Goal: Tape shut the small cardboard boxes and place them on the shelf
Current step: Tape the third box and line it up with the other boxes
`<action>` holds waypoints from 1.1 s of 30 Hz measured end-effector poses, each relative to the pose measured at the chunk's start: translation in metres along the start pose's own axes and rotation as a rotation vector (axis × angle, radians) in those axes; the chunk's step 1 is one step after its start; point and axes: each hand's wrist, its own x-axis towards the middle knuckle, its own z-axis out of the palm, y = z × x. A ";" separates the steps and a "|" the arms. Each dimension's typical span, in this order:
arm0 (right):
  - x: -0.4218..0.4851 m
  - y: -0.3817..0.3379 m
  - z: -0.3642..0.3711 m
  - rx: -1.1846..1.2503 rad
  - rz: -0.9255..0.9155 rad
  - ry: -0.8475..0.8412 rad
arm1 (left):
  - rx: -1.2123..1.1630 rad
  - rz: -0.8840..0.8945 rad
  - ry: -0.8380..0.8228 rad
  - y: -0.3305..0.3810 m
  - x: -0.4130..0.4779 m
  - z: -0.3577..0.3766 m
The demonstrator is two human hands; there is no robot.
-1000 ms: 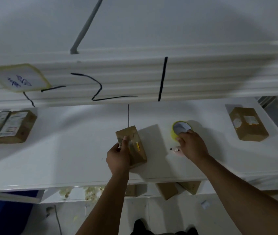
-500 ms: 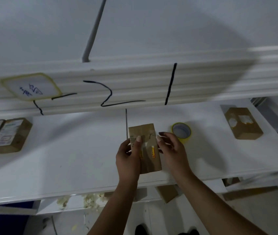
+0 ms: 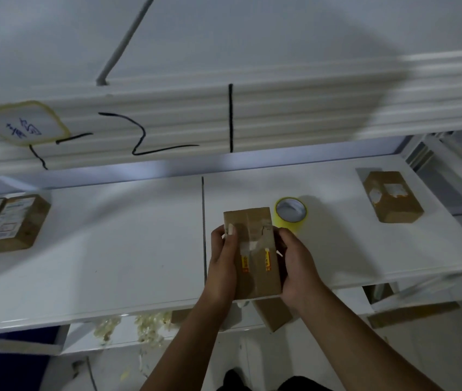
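Observation:
A small brown cardboard box (image 3: 255,249) with two yellow label strips is held over the front of the white shelf (image 3: 111,249). My left hand (image 3: 222,263) grips its left side, thumb on top. My right hand (image 3: 294,266) grips its right side. Just behind the box a yellow tape roll (image 3: 290,213) lies flat on the shelf. Another brown box (image 3: 392,196) with torn white patches lies at the far right. Two boxes (image 3: 7,224) with white labels sit side by side at the far left.
An upper shelf edge (image 3: 224,117) with black marker lines and a taped label (image 3: 24,124) hangs over the back. Below the shelf lie more brown boxes (image 3: 272,314), crumpled tape scraps (image 3: 139,325) and a flat cardboard piece (image 3: 413,313).
My right hand left the tape roll and joined my left hand on the box. The box turned square to me and came nearer the shelf's front edge.

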 end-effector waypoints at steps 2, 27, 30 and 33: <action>-0.002 -0.006 -0.008 -0.024 0.038 -0.005 | 0.070 0.021 0.022 -0.004 -0.007 0.009; -0.032 0.014 -0.062 -0.271 -0.299 -0.134 | 0.067 -0.016 0.185 -0.012 -0.074 0.061; -0.026 0.020 -0.061 -0.319 -0.324 -0.115 | 0.061 -0.055 0.148 -0.014 -0.070 0.055; -0.016 0.024 -0.058 -0.340 -0.326 -0.074 | 0.059 -0.053 0.094 -0.018 -0.065 0.045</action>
